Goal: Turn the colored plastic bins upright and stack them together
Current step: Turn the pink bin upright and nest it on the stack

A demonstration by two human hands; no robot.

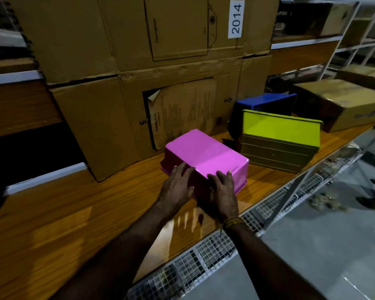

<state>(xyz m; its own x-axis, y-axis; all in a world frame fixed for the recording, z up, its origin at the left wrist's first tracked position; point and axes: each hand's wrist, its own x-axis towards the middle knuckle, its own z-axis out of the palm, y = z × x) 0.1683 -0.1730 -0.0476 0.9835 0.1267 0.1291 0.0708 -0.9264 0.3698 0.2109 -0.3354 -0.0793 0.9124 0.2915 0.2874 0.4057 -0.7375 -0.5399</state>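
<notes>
A pink plastic bin (206, 153) lies upside down on the wooden shelf (74, 213), its flat base facing up. My left hand (178, 185) rests on its near left edge and my right hand (223, 189) on its near right corner, fingers spread over the side wall. To the right a yellow-green bin (279, 137) also sits upside down. Behind that one a blue bin (266, 102) lies tipped, partly hidden by the yellow-green bin.
Large flattened cardboard boxes (139, 61) stand against the back, one labelled 2014. A closed cardboard box (338, 102) sits at the right end of the shelf. A wire mesh strip (214, 250) runs along the shelf's front edge, with grey floor beyond.
</notes>
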